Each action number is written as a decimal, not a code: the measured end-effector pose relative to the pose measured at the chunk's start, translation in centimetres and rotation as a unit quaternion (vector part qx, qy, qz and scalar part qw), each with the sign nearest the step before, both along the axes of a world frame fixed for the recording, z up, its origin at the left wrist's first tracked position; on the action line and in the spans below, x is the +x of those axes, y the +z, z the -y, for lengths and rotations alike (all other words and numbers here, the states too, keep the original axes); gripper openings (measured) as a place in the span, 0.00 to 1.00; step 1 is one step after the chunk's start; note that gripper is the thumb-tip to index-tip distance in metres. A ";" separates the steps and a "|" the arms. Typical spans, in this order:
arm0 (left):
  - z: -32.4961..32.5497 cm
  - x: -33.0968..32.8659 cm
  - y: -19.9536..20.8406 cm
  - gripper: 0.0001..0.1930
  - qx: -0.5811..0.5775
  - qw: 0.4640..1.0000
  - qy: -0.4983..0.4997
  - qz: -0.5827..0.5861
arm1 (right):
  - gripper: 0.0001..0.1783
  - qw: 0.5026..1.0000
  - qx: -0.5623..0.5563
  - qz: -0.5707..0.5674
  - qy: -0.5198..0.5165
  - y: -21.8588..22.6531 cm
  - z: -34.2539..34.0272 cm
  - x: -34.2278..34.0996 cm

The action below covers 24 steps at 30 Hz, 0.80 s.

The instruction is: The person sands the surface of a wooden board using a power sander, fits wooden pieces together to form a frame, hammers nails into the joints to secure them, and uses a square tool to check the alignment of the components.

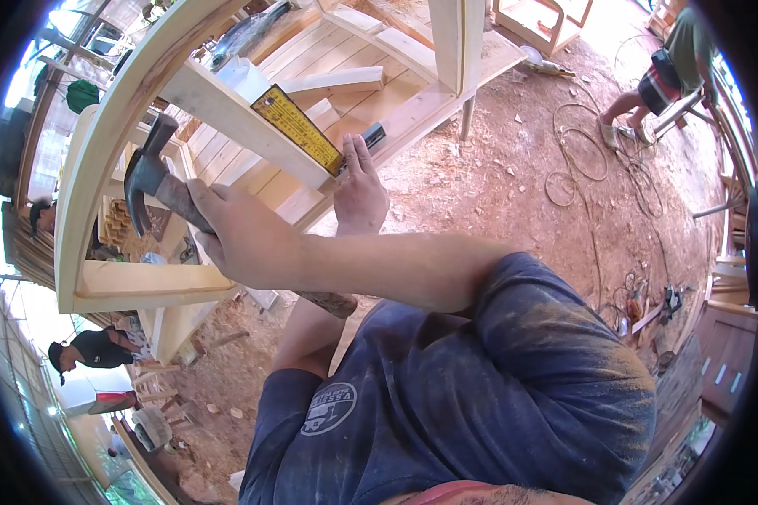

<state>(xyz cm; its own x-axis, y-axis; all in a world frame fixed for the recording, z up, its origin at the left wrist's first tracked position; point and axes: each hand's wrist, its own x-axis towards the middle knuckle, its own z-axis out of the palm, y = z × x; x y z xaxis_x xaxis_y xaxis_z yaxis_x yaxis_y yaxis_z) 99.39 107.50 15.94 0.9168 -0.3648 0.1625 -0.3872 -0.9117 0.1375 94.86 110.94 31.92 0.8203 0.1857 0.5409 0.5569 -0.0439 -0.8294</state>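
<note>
My right hand (248, 240) is wrapped round the wooden handle of a claw hammer (147, 175), whose dark head is raised beside a pale wooden frame (101, 181). The handle's end sticks out below my right forearm, which crosses over my left one. My left hand (362, 195) holds a try square by its dark stock, two fingers stretched along it. The square's yellow blade (299, 130) lies along the edge of a pale rail (236, 118) in the frame. My left thumb is mostly hidden.
Slatted boards (299, 63) and loose wood pieces lie beyond the rail. Cables (577, 156) coil over the shaving-strewn floor at right, near a person (678, 67) in shorts. Another person (101, 348) in dark clothes is at lower left. A small wooden frame (547, 25) stands at the back.
</note>
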 end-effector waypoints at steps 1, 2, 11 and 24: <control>0.0 0.0 -0.3 0.47 -0.009 0.999 -0.010 0.029 | 0.36 1.000 0.009 0.010 -0.001 -0.4 -0.1 -0.4; 0.1 0.1 -0.6 0.46 -0.018 0.998 -0.020 0.059 | 0.35 1.000 0.018 0.021 -0.002 -0.7 0.0 -0.6; -0.9 -0.2 -2.1 0.44 0.032 0.992 0.027 0.122 | 0.29 0.991 -0.097 0.090 0.001 -3.7 9.8 -3.2; 2.1 2.0 -0.3 0.32 -0.186 0.975 0.105 -0.064 | 0.11 0.946 -0.149 -0.221 -0.182 -11.2 25.2 4.6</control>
<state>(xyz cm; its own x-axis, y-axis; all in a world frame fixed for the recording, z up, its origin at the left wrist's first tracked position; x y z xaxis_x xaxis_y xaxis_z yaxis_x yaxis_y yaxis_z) 101.37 105.37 15.68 0.9862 -0.1052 0.1278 -0.1562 -0.8467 0.5087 99.47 85.75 20.76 0.9932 -0.0636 0.0979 0.0608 -0.4345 -0.8986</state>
